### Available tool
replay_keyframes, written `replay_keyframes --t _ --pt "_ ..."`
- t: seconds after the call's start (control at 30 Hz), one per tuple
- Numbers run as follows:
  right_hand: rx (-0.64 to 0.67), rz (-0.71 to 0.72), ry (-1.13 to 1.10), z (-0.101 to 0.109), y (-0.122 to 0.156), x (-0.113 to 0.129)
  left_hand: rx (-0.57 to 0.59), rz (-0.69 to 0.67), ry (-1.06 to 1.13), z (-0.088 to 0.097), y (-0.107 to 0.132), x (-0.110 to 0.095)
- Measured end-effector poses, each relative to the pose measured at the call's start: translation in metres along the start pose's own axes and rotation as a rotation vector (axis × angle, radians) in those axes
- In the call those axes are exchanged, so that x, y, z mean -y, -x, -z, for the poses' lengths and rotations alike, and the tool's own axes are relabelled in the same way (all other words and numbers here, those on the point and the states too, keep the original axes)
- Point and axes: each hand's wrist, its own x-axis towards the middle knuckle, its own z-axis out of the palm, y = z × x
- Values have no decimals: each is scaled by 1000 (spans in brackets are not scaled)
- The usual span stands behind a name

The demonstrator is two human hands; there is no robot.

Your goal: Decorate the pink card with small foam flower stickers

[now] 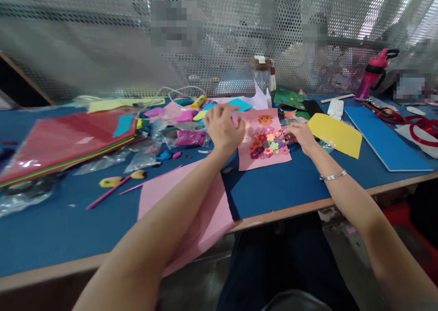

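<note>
A pink sheet (244, 158) lies on the blue table with a pile of colourful small flower shapes (268, 143) on it and an orange cat face (264, 120) above them. My left hand (224, 128) hovers at the sheet's left side, its fingers curved and apart with nothing seen in them. At the right edge of the flower pile is my right hand (299, 135), fingers reaching loosely toward the flowers and slightly spread. Its fingertips are small and partly lost against the flowers. A larger pink sheet (185, 197) lies under my left forearm and hangs over the table edge.
Red and coloured sheets (78, 137) are stacked at left, near bags of clay (190, 137) and pink sticks (109, 192). A yellow sheet (337, 135) and blue board (386, 139) lie at right. A jar (262, 76) and pink bottle (372, 76) stand by the perforated metal wall.
</note>
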Motion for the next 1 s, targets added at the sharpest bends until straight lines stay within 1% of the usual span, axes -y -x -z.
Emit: replay_keyframes --t 0.03,0.07,0.13,0.17,0.2,0.23,0.33,0.4,0.47,0.53,0.57,0.7,0.8,0.87,0.93,1.0 --pt "-2 17 7 0 0 -1 -37 43 -29 2 -10 8" --pt "-4 31 23 -1 0 -2 -64 58 -70 4 -19 17" --pt "8 35 88 -3 1 -3 12 -24 -167 5 -36 39" --pt "17 42 121 -4 1 -3 80 -68 -216 4 -41 50" --pt "25 46 150 -5 2 -4 154 -73 -259 2 -45 61" --pt "29 51 178 -6 3 -3 233 -39 -298 -1 -47 70" --pt "37 89 255 -9 8 -1 257 24 -331 -9 -43 87" --pt "37 84 288 -10 11 1 290 16 -346 -12 -37 90" --pt "35 98 314 -11 13 3 346 -31 -378 -12 -33 90" --pt "41 103 321 -11 14 4 350 -32 -438 -13 -31 89" --pt "43 105 327 -11 14 4 354 -37 -432 -14 -31 90" --pt "33 132 374 -10 12 2 342 38 -347 -17 -33 95" --pt "50 116 378 -9 11 -1 305 93 -321 -18 -33 97" --pt "72 95 360 -8 10 -3 260 51 -329 -16 -33 96" --pt "85 88 353 -8 9 -5 242 -56 -347 -13 -33 96" --pt "71 98 373 -7 8 -6 265 -130 -374 -10 -33 96"
